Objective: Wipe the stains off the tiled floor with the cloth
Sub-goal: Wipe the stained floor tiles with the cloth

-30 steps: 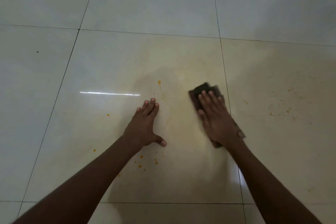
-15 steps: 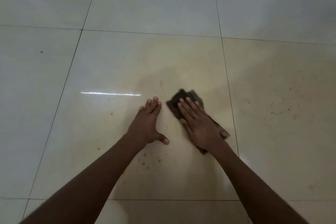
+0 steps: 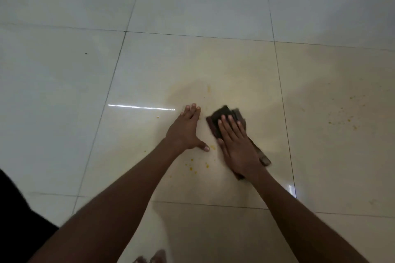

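A dark brown cloth [image 3: 220, 116] lies flat on the glossy cream tiled floor [image 3: 192, 66]. My right hand [image 3: 237, 145] presses down on it, fingers together, covering most of it. My left hand [image 3: 186, 130] rests flat on the tile just left of the cloth, fingers together and thumb spread. Small orange-yellow stains [image 3: 191, 168] dot the tile below my left thumb. One stain [image 3: 212, 147] sits between the two hands. A faint smear [image 3: 208, 88] shows above my left fingers. More specks [image 3: 342, 120] are scattered on the tile to the right.
Grout lines [image 3: 284, 113] divide the large tiles. A bright streak of reflected light [image 3: 141, 107] lies left of my left hand. A tiny dark speck [image 3: 86, 53] marks the left tile. Toes [image 3: 156, 257] show at the bottom edge; dark clothing [image 3: 17, 220] fills the lower left corner.
My right hand has slid the cloth leftward, from the grout line to just beside my left hand. The orange spot above my left fingers is now a faint smear. My left hand stays planted.
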